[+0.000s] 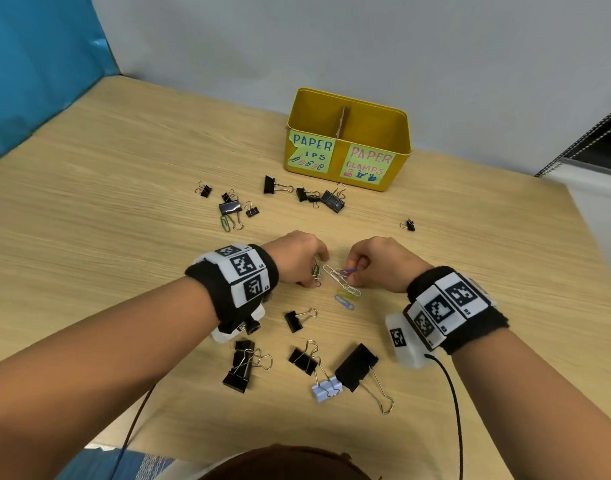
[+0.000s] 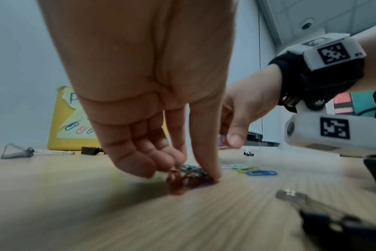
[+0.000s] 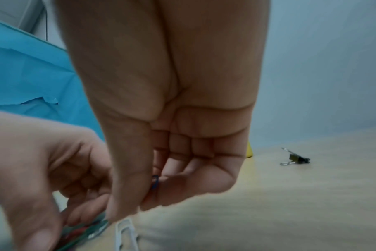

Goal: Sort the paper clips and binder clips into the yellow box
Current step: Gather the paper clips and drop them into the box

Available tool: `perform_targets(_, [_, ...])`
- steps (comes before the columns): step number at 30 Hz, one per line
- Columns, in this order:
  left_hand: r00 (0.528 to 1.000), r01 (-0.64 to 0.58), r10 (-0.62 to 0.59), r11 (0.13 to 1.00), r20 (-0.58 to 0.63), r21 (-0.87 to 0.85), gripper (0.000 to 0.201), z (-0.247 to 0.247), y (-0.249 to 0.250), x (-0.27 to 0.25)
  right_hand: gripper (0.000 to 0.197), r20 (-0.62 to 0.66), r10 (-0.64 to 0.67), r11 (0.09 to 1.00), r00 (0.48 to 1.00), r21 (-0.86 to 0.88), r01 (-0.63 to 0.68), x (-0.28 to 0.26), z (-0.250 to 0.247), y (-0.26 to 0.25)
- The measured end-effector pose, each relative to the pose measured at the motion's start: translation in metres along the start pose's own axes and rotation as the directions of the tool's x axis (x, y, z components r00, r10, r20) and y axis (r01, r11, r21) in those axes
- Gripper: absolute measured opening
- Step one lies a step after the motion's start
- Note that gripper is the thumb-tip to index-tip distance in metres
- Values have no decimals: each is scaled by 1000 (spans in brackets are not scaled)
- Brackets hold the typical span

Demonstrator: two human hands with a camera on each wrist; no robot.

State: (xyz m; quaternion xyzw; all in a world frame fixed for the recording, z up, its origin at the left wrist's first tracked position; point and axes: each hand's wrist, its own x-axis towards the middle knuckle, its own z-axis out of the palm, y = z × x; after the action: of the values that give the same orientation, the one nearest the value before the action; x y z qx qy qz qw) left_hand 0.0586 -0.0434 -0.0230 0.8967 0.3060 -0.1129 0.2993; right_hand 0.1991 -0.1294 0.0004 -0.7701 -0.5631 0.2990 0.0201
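Observation:
The yellow box stands at the back, split by a divider, with a "paper clips" label on its left half and "paper clamps" on its right. At mid table my left hand curls its fingertips down around a bunch of coloured paper clips lying on the wood. Close to its right, my right hand pinches a few clips, one of them blue, between thumb and fingers. Loose white, yellow and blue paper clips lie between and just below the hands.
Several black binder clips lie in front of the box, with a green paper clip to their left. More binder clips, one pale blue, lie near me. A single small clip lies at the right. Wrist cables trail off the front edge.

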Motion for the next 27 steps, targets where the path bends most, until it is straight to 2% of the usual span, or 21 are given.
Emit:
perform_targets(4, [999,-17,21,992,-34,121,71,1,-4,-2,26,43,21,1000,999,-22,-20,-4,1,4])
perform_targets(8, [997,-74,77,983,-8,168,51,1,0,-2,28,51,13,997,999,-83,-8,-1,12,-3])
perform_targets(12, [997,-19,28,992,-67,126,31,6,-2,-3,40,25,-6,991,1000,-132,9,4,17,-10])
perform_targets(17, [997,3,4,996,-78,90,13,12,-2,-7,26,-26,-44,978,999,-206,38,11,25,-15])
perform_targets(24, [995,-77,91,953,-35,293,20,21,-1,-15,22,23,-12,980,1000,-199,17,12,27,-13])
perform_targets(27, [998,-69,63,958,28,278,21,15,0,-13,21,46,-7,979,999,-205,17,12,26,-12])
